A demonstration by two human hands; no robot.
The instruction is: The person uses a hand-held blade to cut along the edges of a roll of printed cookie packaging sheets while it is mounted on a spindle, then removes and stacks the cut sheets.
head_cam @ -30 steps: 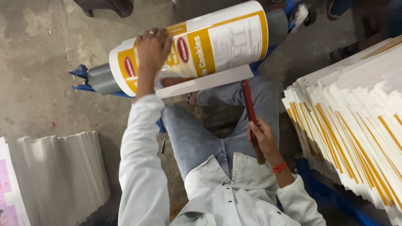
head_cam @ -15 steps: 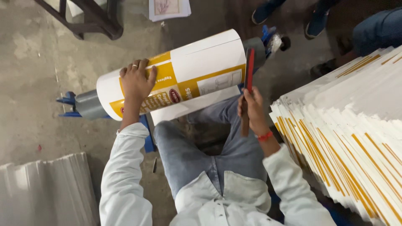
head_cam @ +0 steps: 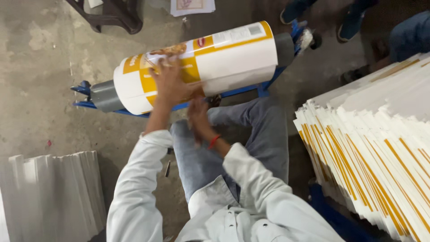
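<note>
A white and yellow printed sheet (head_cam: 233, 58) is wrapped around a grey cylinder (head_cam: 104, 95) that lies across a blue stand (head_cam: 83, 87) in front of my knees. My left hand (head_cam: 172, 85) is spread on top of the sheet and presses it to the cylinder. My right hand (head_cam: 198, 117), with a red band at the wrist, reaches up under the roll at the sheet's lower edge. It is blurred, and the red stick it held earlier is not visible.
A tall fanned stack of white and yellow flat sheets (head_cam: 371, 148) stands at my right. A lower pile of white sheets (head_cam: 53, 192) lies at my left. Another person's shoes (head_cam: 295, 9) and a dark stool leg (head_cam: 116, 18) are beyond the stand.
My right hand has come from beside my thigh, up past the roll's right side with the red stick, to under the roll. The left hand has slid right along the sheet.
</note>
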